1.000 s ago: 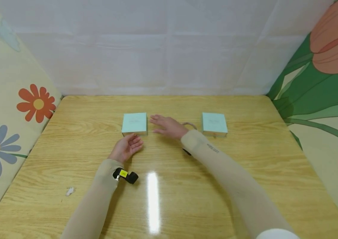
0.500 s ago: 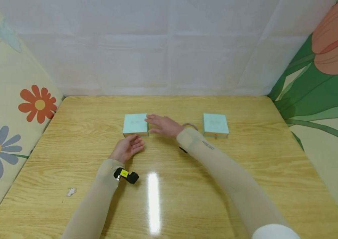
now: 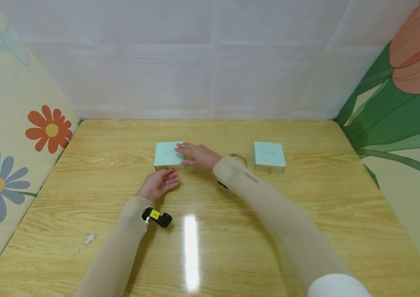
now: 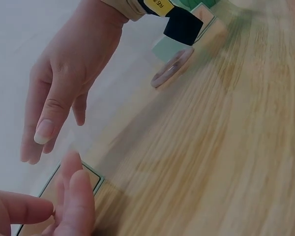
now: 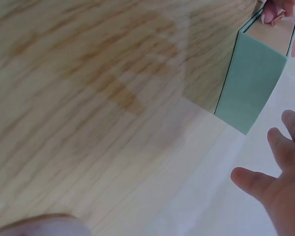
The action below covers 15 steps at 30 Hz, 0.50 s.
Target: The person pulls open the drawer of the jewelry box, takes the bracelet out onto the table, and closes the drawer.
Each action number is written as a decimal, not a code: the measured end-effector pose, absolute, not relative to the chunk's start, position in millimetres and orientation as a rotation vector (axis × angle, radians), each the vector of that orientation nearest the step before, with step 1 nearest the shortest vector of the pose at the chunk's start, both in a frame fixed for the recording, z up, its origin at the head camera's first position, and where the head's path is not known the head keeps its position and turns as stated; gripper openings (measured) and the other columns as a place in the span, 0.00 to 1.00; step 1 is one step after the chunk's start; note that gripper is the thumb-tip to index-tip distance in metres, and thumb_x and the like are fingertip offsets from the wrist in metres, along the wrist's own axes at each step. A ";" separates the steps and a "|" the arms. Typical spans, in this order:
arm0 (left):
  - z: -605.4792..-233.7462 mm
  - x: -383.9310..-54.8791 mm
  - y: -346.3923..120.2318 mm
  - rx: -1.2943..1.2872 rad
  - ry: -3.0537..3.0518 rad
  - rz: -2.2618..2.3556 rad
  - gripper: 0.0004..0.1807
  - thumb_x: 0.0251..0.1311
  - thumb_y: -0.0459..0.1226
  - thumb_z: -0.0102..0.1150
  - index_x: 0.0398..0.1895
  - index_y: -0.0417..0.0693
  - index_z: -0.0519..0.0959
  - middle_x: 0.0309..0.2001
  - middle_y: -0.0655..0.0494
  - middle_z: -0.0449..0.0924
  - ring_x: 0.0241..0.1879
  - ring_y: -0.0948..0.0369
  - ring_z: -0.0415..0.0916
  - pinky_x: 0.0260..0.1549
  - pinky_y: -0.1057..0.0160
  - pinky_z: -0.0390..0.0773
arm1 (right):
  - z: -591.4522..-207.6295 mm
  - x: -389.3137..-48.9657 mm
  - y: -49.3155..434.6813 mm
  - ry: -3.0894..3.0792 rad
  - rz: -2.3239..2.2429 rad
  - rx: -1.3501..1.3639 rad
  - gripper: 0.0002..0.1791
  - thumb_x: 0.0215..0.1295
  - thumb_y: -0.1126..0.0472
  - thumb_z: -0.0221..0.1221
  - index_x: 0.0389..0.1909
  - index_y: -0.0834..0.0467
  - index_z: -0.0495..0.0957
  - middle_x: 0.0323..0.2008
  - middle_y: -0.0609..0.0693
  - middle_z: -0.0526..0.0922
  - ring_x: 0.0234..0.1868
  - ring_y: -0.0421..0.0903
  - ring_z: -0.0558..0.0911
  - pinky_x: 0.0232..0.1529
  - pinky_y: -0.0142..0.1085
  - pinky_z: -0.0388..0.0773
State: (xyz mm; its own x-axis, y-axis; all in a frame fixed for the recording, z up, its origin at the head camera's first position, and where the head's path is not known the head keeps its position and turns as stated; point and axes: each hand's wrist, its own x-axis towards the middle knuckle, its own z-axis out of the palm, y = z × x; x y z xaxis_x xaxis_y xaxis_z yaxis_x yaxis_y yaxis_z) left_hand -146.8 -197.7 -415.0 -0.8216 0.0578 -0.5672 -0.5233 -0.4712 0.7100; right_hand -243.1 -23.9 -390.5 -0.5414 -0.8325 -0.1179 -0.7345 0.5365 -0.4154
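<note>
A mint-green box point(image 3: 165, 153) with a tan front lies flat at the table's left middle. My left hand point(image 3: 158, 184), palm turned up, is at the front of this box; its thumb and finger pinch a small brown pull tab point(image 5: 278, 18), which shows in the right wrist view. Over the box's right part reaches my right hand point(image 3: 199, 156), fingers spread and straight, overlapping the lid in the head view. The right wrist view has those fingers point(image 5: 285, 147) a little apart from the box's green side. Nothing is held in the right hand.
To the right stands a second mint-green box point(image 3: 268, 154) with a small tab on its front. A greyish-pink ring point(image 3: 243, 157) sits beside it, partly behind the right sleeve. A white scrap point(image 3: 90, 238) lies left of the left forearm. A pale sheet point(image 3: 210, 62) hangs behind the table.
My right hand has moved left, from beside the left box to over its right part. The left hand has stayed at the box's front.
</note>
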 end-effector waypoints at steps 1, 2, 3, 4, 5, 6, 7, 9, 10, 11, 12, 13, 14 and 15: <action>-415.3 -147.3 -197.9 -0.679 1.374 2.327 0.07 0.76 0.32 0.35 0.43 0.39 0.66 0.30 0.52 0.78 0.30 0.60 0.81 0.35 0.65 0.83 | -390.8 -243.6 -24.7 2.478 -0.453 -1.297 0.32 0.75 0.50 0.50 0.74 0.55 0.55 0.75 0.51 0.51 0.75 0.50 0.49 0.70 0.60 0.49; -415.4 -147.7 -198.1 -0.672 1.376 2.325 0.07 0.76 0.32 0.35 0.43 0.39 0.66 0.30 0.52 0.78 0.30 0.60 0.81 0.35 0.65 0.83 | -391.2 -244.0 -25.5 2.479 -0.446 -1.292 0.32 0.75 0.50 0.50 0.74 0.55 0.55 0.75 0.51 0.51 0.75 0.49 0.49 0.70 0.59 0.49; -415.7 -148.3 -198.3 -0.668 1.380 2.322 0.07 0.76 0.32 0.35 0.43 0.38 0.66 0.31 0.52 0.78 0.30 0.60 0.81 0.35 0.65 0.83 | -391.5 -244.2 -26.6 2.478 -0.443 -1.288 0.32 0.75 0.50 0.50 0.74 0.55 0.55 0.75 0.51 0.50 0.75 0.49 0.49 0.70 0.59 0.49; -416.0 -148.8 -198.5 -0.665 1.385 2.319 0.07 0.76 0.32 0.35 0.43 0.38 0.66 0.31 0.51 0.78 0.30 0.60 0.81 0.35 0.65 0.83 | -392.0 -244.6 -27.5 2.477 -0.440 -1.284 0.32 0.75 0.50 0.50 0.74 0.55 0.55 0.75 0.51 0.50 0.75 0.49 0.49 0.70 0.59 0.49; -416.5 -149.2 -198.8 -0.660 1.391 2.315 0.08 0.76 0.32 0.35 0.43 0.38 0.66 0.31 0.51 0.78 0.30 0.60 0.81 0.35 0.65 0.83 | -392.4 -244.8 -28.5 2.474 -0.441 -1.279 0.32 0.74 0.50 0.50 0.74 0.55 0.55 0.75 0.50 0.50 0.75 0.49 0.49 0.70 0.58 0.49; -416.9 -149.7 -199.3 -0.654 1.398 2.307 0.08 0.76 0.32 0.35 0.44 0.37 0.66 0.31 0.51 0.79 0.30 0.60 0.81 0.35 0.65 0.83 | -392.9 -245.1 -29.5 2.472 -0.440 -1.274 0.32 0.74 0.50 0.50 0.74 0.54 0.55 0.75 0.50 0.50 0.75 0.49 0.49 0.70 0.58 0.49; -417.3 -150.1 -199.7 -0.646 1.405 2.300 0.08 0.76 0.32 0.35 0.44 0.37 0.67 0.31 0.51 0.79 0.30 0.60 0.81 0.35 0.65 0.83 | -393.5 -245.4 -30.7 2.468 -0.443 -1.270 0.32 0.74 0.50 0.50 0.74 0.54 0.55 0.75 0.50 0.50 0.75 0.50 0.49 0.70 0.58 0.49; -418.0 -150.8 -200.4 -0.633 1.425 2.282 0.09 0.76 0.32 0.34 0.45 0.36 0.67 0.30 0.51 0.79 0.30 0.61 0.81 0.35 0.66 0.83 | -394.4 -246.0 -33.1 2.462 -0.443 -1.263 0.33 0.74 0.50 0.51 0.74 0.54 0.54 0.75 0.50 0.50 0.75 0.50 0.48 0.70 0.58 0.48; -418.3 -151.0 -200.7 -0.626 1.434 2.272 0.09 0.76 0.32 0.34 0.45 0.35 0.67 0.30 0.51 0.79 0.30 0.61 0.81 0.35 0.66 0.83 | -395.0 -246.4 -34.1 2.460 -0.440 -1.259 0.33 0.74 0.50 0.51 0.74 0.54 0.54 0.75 0.50 0.50 0.75 0.50 0.48 0.70 0.58 0.49; -418.6 -151.3 -201.0 -0.616 1.443 2.263 0.10 0.76 0.32 0.34 0.45 0.35 0.67 0.30 0.52 0.79 0.30 0.61 0.81 0.35 0.66 0.83 | -395.6 -246.9 -35.3 2.458 -0.433 -1.253 0.33 0.74 0.49 0.50 0.75 0.54 0.54 0.75 0.50 0.50 0.75 0.49 0.48 0.70 0.58 0.48; -418.8 -151.6 -201.1 -0.614 1.452 2.255 0.10 0.76 0.32 0.34 0.45 0.34 0.67 0.30 0.51 0.79 0.30 0.61 0.82 0.35 0.66 0.83 | -396.3 -247.5 -36.4 2.458 -0.422 -1.248 0.33 0.74 0.49 0.50 0.75 0.54 0.54 0.75 0.49 0.49 0.75 0.49 0.48 0.70 0.59 0.48; -419.0 -152.0 -201.2 -0.612 1.461 2.247 0.10 0.76 0.32 0.34 0.45 0.34 0.67 0.30 0.51 0.79 0.30 0.61 0.82 0.35 0.66 0.83 | -397.0 -248.1 -37.4 2.456 -0.413 -1.241 0.33 0.74 0.49 0.49 0.75 0.54 0.53 0.75 0.49 0.49 0.75 0.49 0.47 0.70 0.59 0.47; -419.1 -152.5 -201.4 -0.605 1.468 2.240 0.11 0.76 0.32 0.34 0.46 0.34 0.67 0.30 0.51 0.80 0.30 0.61 0.82 0.34 0.66 0.83 | -397.5 -248.6 -38.1 2.455 -0.402 -1.232 0.33 0.74 0.48 0.49 0.75 0.53 0.53 0.75 0.49 0.48 0.76 0.48 0.46 0.71 0.59 0.47; -419.2 -153.1 -201.5 -0.603 1.477 2.233 0.11 0.76 0.32 0.34 0.46 0.33 0.67 0.30 0.51 0.80 0.30 0.61 0.82 0.34 0.66 0.83 | -398.1 -249.2 -38.8 2.455 -0.390 -1.224 0.33 0.75 0.48 0.49 0.75 0.53 0.52 0.76 0.48 0.47 0.76 0.48 0.46 0.71 0.59 0.46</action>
State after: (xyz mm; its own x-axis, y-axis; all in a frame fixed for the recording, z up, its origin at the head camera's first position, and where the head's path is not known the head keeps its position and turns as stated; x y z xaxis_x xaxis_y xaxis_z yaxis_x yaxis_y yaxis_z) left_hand -153.1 -201.5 -419.2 -0.8294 0.0876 -0.5517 -0.5420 -0.3654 0.7568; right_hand -249.2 -38.8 -398.1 -0.5550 -0.8072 -0.2009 -0.7053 0.5847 -0.4009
